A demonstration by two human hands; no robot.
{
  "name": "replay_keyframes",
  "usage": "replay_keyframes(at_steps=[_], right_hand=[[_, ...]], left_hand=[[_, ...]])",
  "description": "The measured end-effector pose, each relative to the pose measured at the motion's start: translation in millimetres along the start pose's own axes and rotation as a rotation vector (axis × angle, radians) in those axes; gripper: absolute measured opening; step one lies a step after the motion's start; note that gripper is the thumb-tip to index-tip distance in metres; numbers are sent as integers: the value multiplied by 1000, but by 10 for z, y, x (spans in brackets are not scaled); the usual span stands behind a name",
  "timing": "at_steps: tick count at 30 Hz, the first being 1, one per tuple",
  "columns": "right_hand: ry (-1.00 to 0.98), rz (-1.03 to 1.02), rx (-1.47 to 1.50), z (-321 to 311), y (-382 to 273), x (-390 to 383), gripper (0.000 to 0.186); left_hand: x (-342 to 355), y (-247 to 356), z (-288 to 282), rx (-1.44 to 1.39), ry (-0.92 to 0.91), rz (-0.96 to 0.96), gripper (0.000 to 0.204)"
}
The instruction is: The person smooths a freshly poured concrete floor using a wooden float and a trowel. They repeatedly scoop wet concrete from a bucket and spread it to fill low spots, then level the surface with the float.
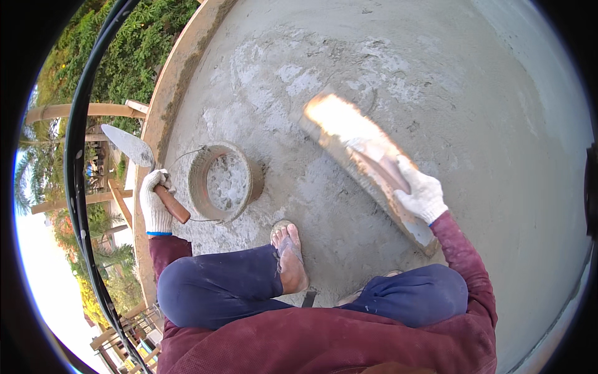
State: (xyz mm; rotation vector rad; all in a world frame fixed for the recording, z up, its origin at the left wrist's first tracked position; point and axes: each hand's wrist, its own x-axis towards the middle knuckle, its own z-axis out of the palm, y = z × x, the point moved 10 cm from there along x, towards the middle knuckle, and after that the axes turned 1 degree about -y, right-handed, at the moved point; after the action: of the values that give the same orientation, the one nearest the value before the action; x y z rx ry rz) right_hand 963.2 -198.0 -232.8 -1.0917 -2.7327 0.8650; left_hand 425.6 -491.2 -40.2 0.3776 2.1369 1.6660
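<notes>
My gloved left hand (157,190) grips the wooden handle of a pointed metal trowel (126,142), its blade raised above the edge at the left. Just right of it a round bucket (249,187) stands on the wet cement surface (349,59), with water and pale lumps inside and its wire handle raised at the side. My gloved right hand (417,194) is closed on the handle of a long wooden float (334,129), held diagonally over the cement; its upper end is blurred and glaring. Whether the float touches the cement I cannot tell.
A raised board-like edge (182,75) curves along the left, with timber railings (77,110), dark cables (78,156) and greenery (128,56) beyond. My bent legs (218,283) and sandalled foot (288,255) are below the bucket. The cement surface continues across the right.
</notes>
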Motion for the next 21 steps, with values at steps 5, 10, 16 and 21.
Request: replay_keyframes(at_steps=[5,10,16,21], right_hand=[[330,293,-139,-759,968,995,83],[35,395,-167,-570,943,2032,81],[-123,-181,-35,718,-769,1405,67],[-332,-225,56,1094,-1022,284,63]], left_hand=[[-39,-112,-127,-93,52,51,19],[-156,-256,-392,15,206,-15,23],[-244,-152,-137,-10,121,-42,17],[-314,-79,201,-134,-85,-125,19]])
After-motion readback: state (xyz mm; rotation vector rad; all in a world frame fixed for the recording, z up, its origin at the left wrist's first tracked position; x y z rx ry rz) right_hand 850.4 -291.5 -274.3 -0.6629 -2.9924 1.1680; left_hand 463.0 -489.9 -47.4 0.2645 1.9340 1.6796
